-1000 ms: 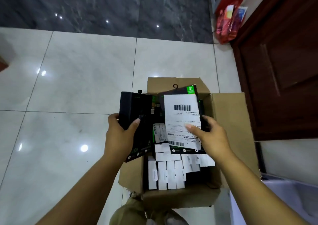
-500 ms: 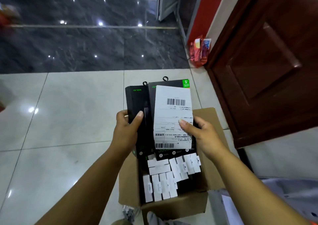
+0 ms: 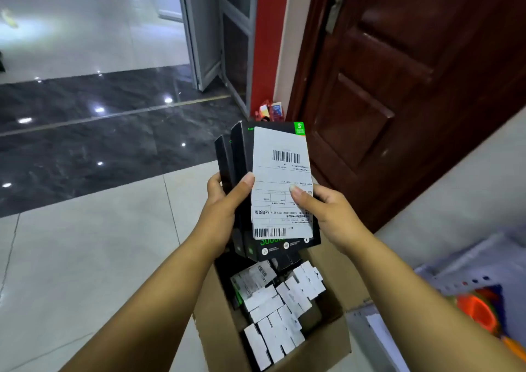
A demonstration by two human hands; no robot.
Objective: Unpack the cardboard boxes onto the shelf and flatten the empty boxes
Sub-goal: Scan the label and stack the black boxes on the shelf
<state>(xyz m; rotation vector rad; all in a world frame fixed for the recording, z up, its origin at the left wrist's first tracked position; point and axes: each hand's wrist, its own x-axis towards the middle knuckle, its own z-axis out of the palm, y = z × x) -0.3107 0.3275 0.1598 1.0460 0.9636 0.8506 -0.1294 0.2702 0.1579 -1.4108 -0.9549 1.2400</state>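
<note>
A stack of black product boxes with green print is held upright above the open cardboard box. A white shipping label covers the front of the stack. My left hand grips the stack's left side, thumb on its front. My right hand grips the right side, thumb pressing on the label. Inside the cardboard box lie several small white boxes, loosely packed.
The cardboard box stands on a pale tiled floor. A dark brown wooden door rises at the right. A grey metal shelf with an orange item sits at the lower right. Red packets lie by the door frame.
Both hands lifted the black boxes up out of the cardboard box and brought the two bundles together into one stack. The view tilted upward toward the door.
</note>
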